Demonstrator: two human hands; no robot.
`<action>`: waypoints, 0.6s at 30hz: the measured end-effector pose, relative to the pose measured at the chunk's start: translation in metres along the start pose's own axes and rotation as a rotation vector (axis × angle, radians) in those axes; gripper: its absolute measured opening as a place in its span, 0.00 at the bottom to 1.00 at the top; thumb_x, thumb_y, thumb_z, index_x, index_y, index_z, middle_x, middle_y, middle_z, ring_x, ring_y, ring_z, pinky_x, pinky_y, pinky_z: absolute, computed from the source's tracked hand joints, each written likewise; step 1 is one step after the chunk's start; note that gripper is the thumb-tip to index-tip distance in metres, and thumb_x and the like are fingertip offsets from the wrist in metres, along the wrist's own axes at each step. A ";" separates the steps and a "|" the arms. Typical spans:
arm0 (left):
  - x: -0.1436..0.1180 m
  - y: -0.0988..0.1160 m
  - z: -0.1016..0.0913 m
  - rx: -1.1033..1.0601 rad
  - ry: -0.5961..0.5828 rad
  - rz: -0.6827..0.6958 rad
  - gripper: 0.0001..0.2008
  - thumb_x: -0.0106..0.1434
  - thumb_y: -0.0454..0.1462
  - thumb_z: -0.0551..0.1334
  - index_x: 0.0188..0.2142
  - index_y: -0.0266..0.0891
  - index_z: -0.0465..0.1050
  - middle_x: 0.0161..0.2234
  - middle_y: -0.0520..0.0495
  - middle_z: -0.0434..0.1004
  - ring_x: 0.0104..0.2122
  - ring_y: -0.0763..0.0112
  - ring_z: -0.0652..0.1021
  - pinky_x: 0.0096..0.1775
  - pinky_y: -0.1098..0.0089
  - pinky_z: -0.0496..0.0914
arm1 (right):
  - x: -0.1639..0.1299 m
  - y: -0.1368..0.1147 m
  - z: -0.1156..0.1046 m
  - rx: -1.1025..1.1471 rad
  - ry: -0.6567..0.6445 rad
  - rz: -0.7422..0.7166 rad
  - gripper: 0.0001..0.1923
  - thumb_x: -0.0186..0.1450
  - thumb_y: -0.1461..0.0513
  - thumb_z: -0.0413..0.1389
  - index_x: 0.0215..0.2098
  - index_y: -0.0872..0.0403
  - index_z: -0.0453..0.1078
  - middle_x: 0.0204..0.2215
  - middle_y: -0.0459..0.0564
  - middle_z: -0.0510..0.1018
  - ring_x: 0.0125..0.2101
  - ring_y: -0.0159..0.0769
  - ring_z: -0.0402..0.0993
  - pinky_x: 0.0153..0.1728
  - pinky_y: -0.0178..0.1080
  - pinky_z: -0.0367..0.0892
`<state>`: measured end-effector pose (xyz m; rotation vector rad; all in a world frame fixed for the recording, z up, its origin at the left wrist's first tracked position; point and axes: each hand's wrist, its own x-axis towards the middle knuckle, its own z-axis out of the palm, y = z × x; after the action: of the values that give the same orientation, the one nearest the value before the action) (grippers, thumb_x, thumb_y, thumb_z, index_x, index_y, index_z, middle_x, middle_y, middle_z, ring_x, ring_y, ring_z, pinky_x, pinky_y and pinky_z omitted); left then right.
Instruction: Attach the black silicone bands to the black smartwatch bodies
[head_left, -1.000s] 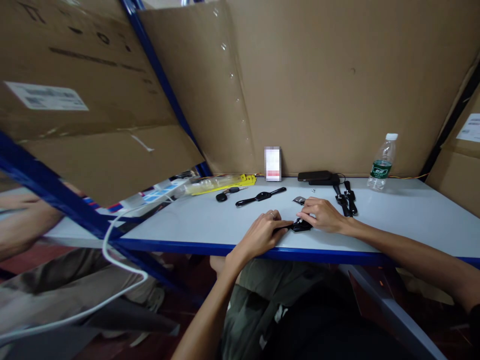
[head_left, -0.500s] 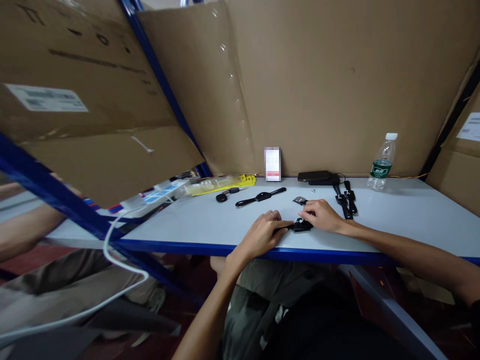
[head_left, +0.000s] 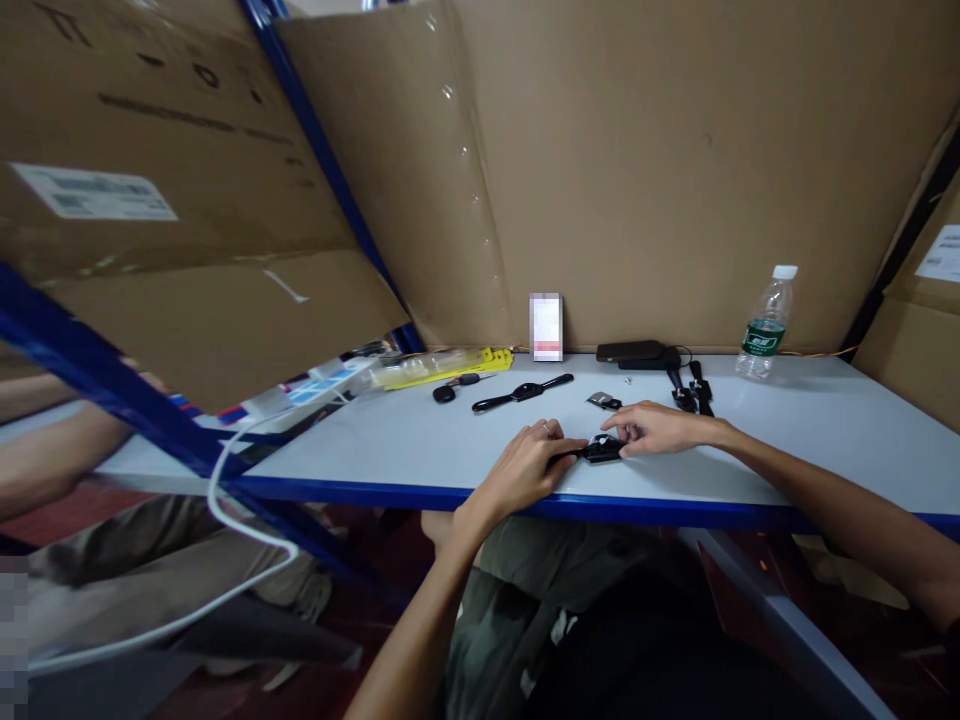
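The right hand (head_left: 660, 430) has shifted over the last second: earlier it lay cupped over the black smartwatch (head_left: 602, 449), and now it has flattened and drawn a little to the right, so only the fingertips rest on the watch body and more of that body shows. To me that reads as a change of grip on the piece, not a letting go. The left hand (head_left: 529, 462) has hardly moved; its fingers are curled loosely, thumb and forefinger pinched on the strap end that sticks out to the left of the watch body. So the watch lies flat near the front edge of the pale worktable (head_left: 810, 440), directly between the two hands and touched by both. Further back lie a second black watch (head_left: 521, 393) with its strap stretched out, a small metal part (head_left: 600, 401) just behind the right fingers, more black straps (head_left: 694, 390) beside the right wrist, and a water bottle (head_left: 765, 325) well off to the right.
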<state>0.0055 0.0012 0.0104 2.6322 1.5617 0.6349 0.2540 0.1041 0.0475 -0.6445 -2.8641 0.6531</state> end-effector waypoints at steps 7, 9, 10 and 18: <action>0.000 -0.001 0.001 -0.002 -0.004 -0.008 0.18 0.71 0.36 0.57 0.58 0.47 0.75 0.40 0.44 0.72 0.42 0.62 0.73 0.46 0.62 0.67 | 0.001 0.018 0.001 0.175 -0.014 -0.015 0.21 0.58 0.64 0.66 0.51 0.54 0.78 0.30 0.45 0.76 0.31 0.33 0.70 0.32 0.35 0.63; -0.001 -0.001 0.001 -0.001 -0.008 -0.014 0.19 0.71 0.36 0.57 0.59 0.47 0.75 0.40 0.44 0.72 0.42 0.62 0.73 0.47 0.62 0.68 | 0.003 0.021 0.004 0.222 -0.003 -0.005 0.20 0.58 0.63 0.67 0.49 0.55 0.78 0.28 0.44 0.75 0.30 0.32 0.70 0.32 0.35 0.63; -0.001 -0.001 0.001 0.001 -0.008 -0.014 0.19 0.71 0.36 0.57 0.59 0.47 0.74 0.40 0.44 0.72 0.42 0.62 0.73 0.47 0.61 0.68 | 0.004 0.023 0.005 0.238 0.001 -0.006 0.20 0.57 0.62 0.68 0.48 0.55 0.79 0.28 0.44 0.75 0.30 0.32 0.70 0.32 0.35 0.63; 0.000 0.002 -0.002 0.039 -0.042 -0.008 0.20 0.71 0.36 0.56 0.60 0.47 0.74 0.39 0.44 0.71 0.41 0.62 0.72 0.44 0.62 0.66 | 0.002 0.025 0.005 0.240 0.032 -0.046 0.20 0.59 0.56 0.68 0.48 0.56 0.80 0.30 0.46 0.77 0.29 0.31 0.70 0.31 0.36 0.63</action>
<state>0.0064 -0.0001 0.0127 2.6469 1.5893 0.5508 0.2604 0.1232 0.0320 -0.5455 -2.7028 0.9503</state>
